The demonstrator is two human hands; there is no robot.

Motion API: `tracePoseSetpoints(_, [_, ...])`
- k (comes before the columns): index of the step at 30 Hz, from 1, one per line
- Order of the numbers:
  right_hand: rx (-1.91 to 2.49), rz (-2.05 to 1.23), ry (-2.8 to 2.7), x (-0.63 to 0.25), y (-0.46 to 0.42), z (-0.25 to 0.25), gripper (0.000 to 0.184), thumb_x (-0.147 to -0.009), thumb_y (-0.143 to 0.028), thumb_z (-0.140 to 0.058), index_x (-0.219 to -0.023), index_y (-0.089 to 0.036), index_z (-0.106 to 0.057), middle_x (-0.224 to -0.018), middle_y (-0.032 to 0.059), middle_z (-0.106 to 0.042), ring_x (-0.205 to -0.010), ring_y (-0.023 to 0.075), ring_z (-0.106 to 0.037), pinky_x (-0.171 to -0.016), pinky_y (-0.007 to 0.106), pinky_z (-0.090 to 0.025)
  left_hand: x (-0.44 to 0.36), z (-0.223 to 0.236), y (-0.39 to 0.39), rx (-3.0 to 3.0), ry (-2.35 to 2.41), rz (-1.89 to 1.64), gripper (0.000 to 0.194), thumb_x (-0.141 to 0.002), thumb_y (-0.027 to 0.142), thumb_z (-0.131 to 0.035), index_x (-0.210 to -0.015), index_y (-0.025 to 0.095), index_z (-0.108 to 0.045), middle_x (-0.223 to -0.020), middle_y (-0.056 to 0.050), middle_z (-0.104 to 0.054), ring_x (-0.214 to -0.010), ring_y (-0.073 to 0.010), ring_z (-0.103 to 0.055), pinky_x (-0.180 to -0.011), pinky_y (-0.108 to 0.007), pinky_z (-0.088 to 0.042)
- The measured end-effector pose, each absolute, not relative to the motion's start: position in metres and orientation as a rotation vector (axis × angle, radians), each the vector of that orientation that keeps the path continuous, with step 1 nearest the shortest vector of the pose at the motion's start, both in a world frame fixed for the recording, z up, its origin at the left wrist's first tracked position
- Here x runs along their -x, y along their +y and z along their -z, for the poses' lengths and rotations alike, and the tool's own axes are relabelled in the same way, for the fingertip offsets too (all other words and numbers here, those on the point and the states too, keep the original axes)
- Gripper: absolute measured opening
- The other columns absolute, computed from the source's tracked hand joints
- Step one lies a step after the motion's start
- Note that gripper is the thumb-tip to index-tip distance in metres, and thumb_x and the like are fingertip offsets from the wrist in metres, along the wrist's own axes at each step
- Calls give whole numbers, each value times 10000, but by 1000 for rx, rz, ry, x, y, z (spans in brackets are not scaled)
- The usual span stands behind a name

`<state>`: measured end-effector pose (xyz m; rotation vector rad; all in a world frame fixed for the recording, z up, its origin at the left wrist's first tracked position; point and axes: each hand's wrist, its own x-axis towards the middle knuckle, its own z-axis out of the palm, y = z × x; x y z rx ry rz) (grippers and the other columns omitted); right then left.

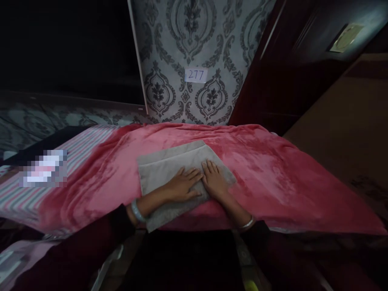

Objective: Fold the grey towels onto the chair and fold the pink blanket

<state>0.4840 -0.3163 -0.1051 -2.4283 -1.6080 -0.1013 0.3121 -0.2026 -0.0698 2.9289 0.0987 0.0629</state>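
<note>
Head view, lower centre of frame: left hand (182, 186) and right hand (216, 182) lie side by side, fingers (194, 174) spread flat and gripping nothing, palms pressing a folded grey towel (169, 161) on the red blanket (273, 178) covering the bed; judged as smoothing, so keep palms flat and sweep outward from the middle toward the edges, holding the layers square. Nearby: striped sheet (79, 149) at left, paper tag reading 277 (196, 75) on patterned wallpaper (188, 32) upper centre, dark door (273, 81) upper right; nothing blocks the hands.
</note>
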Motion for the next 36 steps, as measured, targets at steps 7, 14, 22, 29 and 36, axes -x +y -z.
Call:
tracePoseSetpoints(7, [2383, 160, -1581, -483, -315, 114, 596, -1030, -358, -346, -1584, -150, -415, -1665, 153, -326, -1548, 293, -284, -1252, 519, -193, -310, 73, -125, -2990, 503, -52, 704, -1002, 584, -393, -1613, 239, -334, -1714, -134, -214, -1592, -335, -161, -1258, -617, -75])
tracePoseSetpoints(14, [2420, 115, -1565, -478, -317, 105, 587, -1031, -336, -353, -1582, -144, -414, -1673, 147, -312, -1553, 285, -273, -1252, 501, -199, -281, 60, -69, -2973, 844, -17, 626, -1040, 482, -241, -1601, 234, -364, -1670, -140, -346, -1541, -341, -292, -1208, -633, -211])
tracePoseSetpoints(22, [2415, 8, -1660, -488, -307, 86, 589, -1041, -370, -386, -1594, -168, -401, -1692, 146, -264, -1572, 310, -215, -1246, 505, -227, -255, 58, -98, -2988, 925, -148, 696, -1015, 536, -330, -1617, 187, -329, -1694, -176, -266, -1574, -371, -206, -1239, -639, -145])
tracePoseSetpoints(29, [2409, -123, -1854, -527, -236, 61, 593, -1068, -479, -313, -1627, -282, -330, -1709, 70, -238, -1581, 280, -189, -1258, 549, -170, -249, 76, -104, -2929, 1121, -122, 699, -1004, 577, -376, -1618, 247, -336, -1712, -139, -221, -1569, -428, -178, -1214, -689, -157])
tracePoseSetpoints(36, [2359, -316, -1800, -574, -177, 78, 658, -1062, -533, -280, -1650, -237, -273, -1719, 48, -190, -1593, 254, -132, -1281, 455, -168, -247, 82, -102, -2893, 1131, -217, 674, -988, 565, -441, -1590, 264, -400, -1694, -117, -278, -1568, -389, -219, -1237, -654, -171])
